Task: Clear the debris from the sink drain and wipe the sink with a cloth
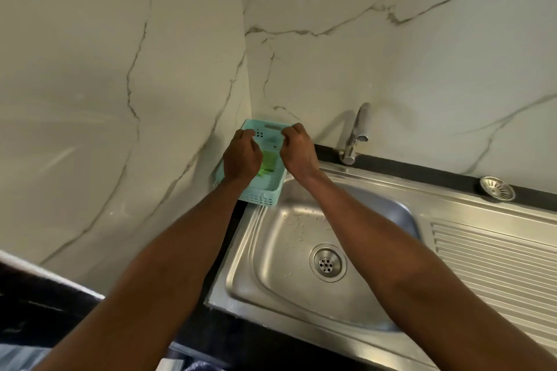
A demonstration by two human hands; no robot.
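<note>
Head view: left hand [242, 156] and right hand [297, 146], grip unclear, in turquoise basket [265, 197]; no writing legible

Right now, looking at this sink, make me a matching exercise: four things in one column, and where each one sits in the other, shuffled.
Things:
1. turquoise basket
2. sink strainer
3. tap
4. drain

Places:
A. bottom of the sink basin
B. ledge behind the ribbed drainboard, far right
C. wall corner, at the sink's back left
D. back edge of the sink, standing against the marble wall

Pairs: 1-C, 2-B, 3-D, 4-A
</note>
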